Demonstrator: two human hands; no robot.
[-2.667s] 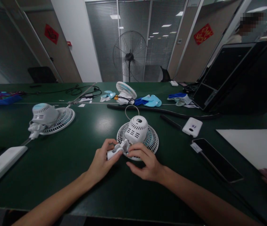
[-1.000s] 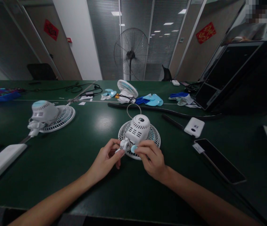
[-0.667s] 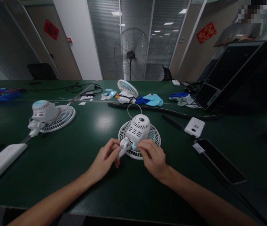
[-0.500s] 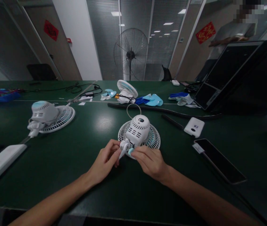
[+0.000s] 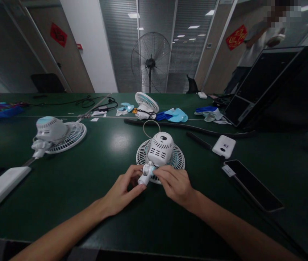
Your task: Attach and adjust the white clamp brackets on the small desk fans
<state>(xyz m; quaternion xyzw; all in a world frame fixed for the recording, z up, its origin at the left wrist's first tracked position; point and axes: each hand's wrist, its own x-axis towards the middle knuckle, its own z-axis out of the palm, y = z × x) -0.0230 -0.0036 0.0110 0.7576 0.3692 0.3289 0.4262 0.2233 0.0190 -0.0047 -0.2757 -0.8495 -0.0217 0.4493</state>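
A small white fan lies grille-down on the green table in front of me, its motor housing upward and a cable looping behind it. At its near side is a white neck joint. My left hand grips this joint between thumb and fingers from the left. From the right, my right hand pinches a light-blue knob at the side of the joint; its fingertips partly cover the knob.
Another white fan lies at the left, near a long white base. To the right are a white device and a phone. Behind the fan run a black strip, light-blue blades and a third fan. A person stands behind a black case.
The neck joint has turned, and the light-blue knob now sits against its side. My left thumb has shifted right along the joint. The person at the back has moved their arms.
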